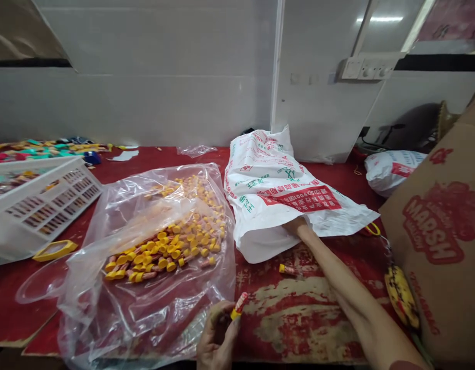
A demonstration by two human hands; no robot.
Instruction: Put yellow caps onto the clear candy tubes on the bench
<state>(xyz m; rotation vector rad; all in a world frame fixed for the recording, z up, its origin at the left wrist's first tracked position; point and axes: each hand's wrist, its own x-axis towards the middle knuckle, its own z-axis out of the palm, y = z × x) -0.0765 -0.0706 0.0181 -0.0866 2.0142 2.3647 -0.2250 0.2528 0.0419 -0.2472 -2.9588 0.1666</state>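
Note:
Between the thumb and fingers of my left hand is a small red-and-white patterned tube with a yellow cap, held at the table's front. My right hand reaches into the mouth of a white woven sack with red and green print; its fingers are hidden inside. A similar yellow-capped piece lies on the table just below the sack. To the left, a clear plastic bag lies spread out, with a pile of yellow-capped pieces in it.
A white slotted basket holding small pieces stands at the left, a yellow frame-shaped part beside it. Loose coloured parts lie behind. A cardboard box borders the right side, near another white sack. The red table is worn.

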